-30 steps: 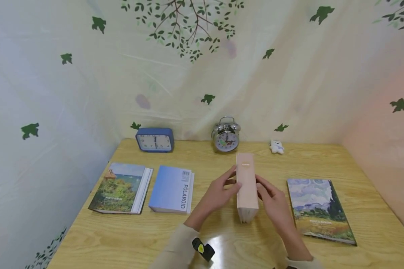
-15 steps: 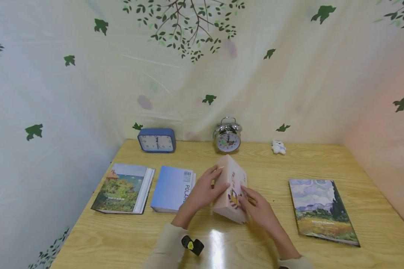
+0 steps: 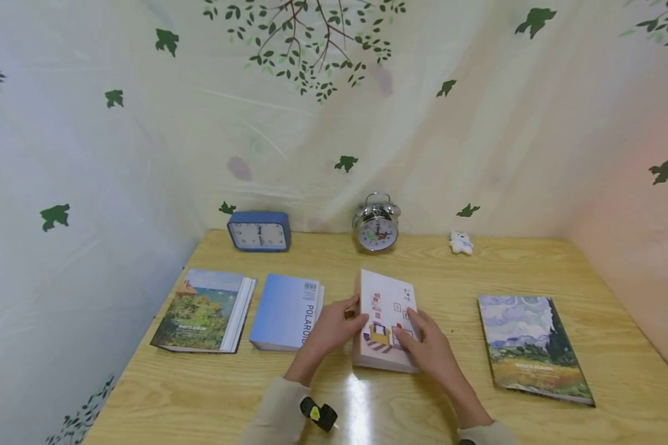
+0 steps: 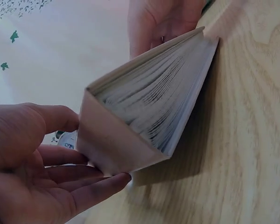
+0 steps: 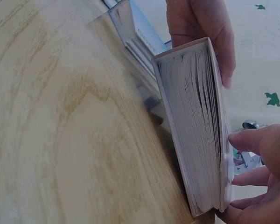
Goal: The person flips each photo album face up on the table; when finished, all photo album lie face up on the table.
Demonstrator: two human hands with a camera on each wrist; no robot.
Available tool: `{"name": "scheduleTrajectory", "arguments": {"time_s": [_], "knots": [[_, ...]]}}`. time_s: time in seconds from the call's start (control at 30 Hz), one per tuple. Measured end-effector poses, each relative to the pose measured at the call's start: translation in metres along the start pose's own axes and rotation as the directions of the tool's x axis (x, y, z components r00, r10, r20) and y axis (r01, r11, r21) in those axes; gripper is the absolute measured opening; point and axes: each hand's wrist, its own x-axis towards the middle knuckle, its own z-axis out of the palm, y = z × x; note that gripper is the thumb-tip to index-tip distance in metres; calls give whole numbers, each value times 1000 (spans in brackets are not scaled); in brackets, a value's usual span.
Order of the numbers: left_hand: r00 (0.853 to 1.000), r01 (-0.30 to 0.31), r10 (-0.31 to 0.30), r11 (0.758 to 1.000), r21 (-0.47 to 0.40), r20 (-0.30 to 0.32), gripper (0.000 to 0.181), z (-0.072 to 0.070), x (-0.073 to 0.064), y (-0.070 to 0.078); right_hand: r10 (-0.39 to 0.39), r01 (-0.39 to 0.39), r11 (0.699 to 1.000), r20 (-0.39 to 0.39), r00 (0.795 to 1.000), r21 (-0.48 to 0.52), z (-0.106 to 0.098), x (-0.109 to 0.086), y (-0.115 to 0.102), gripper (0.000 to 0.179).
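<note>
A thick photo album (image 3: pixel 386 303) with a pale pink spine and a white illustrated cover is held low over the middle of the table, cover up. My left hand (image 3: pixel 334 327) grips it along the spine, thumb at the cover's edge and fingers against the spine, as the left wrist view shows. On the opposite side, my right hand (image 3: pixel 431 346) holds the fore-edge, its fingertips (image 5: pixel 238 140) on the cover. Its page block (image 5: pixel 191 116) faces the right wrist camera, and a dark shadow lies beneath it. The underside is hidden.
Left of the album lie a blue Polaroid album (image 3: pixel 284 312) and a landscape-cover photo album (image 3: pixel 200 312). Another painted-cover album (image 3: pixel 534 349) lies at the right. Along the back stand a blue clock (image 3: pixel 259 232), a silver twin-bell alarm clock (image 3: pixel 376 225) and a small white bear figure (image 3: pixel 460 243).
The pink album has turned from spine-up to cover-up and come down toward the table, shifting slightly left. Both hands have moved left with it and stay on it.
</note>
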Motion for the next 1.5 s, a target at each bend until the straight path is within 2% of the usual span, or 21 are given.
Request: {"name": "scheduleTrajectory", "arguments": {"time_s": [0.2, 0.37, 0.53, 0.73, 0.83, 0.93, 1.03, 1.13, 1.2, 1.37, 1.5], "knots": [[1000, 6, -6, 998, 58, -1, 53, 4, 2, -6, -14, 15, 999, 6, 1000, -34, -1, -1, 4, 63], [1000, 29, -29, 998, 58, 4, 49, -1, 1, -12, -47, 47, 998, 9, 999, -44, 0, -2, 6, 62], [999, 50, -51, 997, 62, 9, 46, -6, 1, -14, -37, 38, 998, 25, 999, -40, 0, -3, 6, 63], [998, 66, -65, 996, 65, -16, 46, -5, 0, -12, -38, 38, 999, 14, 999, -28, -4, -6, 12, 61], [996, 68, -63, 995, 78, -58, 52, -4, -1, -9, -52, 52, 999, -10, 999, -10, -10, -8, 15, 60], [990, 45, -29, 992, 116, -136, 55, -2, -3, -2, -64, 65, 998, -33, 997, 27, -20, -12, 18, 59], [977, 9, 19, 992, 128, -211, 54, 1, -5, 8, -78, 80, 996, -48, 996, 49, -34, -16, 23, 59], [969, -40, 62, 995, 95, -241, 50, 5, -7, 20, -96, 100, 993, -64, 993, 67, -51, -19, 30, 59], [967, -80, 97, 994, 78, -237, 47, 9, -7, 26, -103, 108, 992, -74, 992, 69, -63, -20, 36, 60], [970, -173, 172, 985, 12, -169, 45, 27, -5, 32, -78, 79, 997, -89, 993, 10, -94, -23, 48, 63], [973, -209, 199, 974, -87, -115, 43, 46, -4, 39, -49, 44, 998, -110, 993, -48, -119, -27, 58, 67]]}}
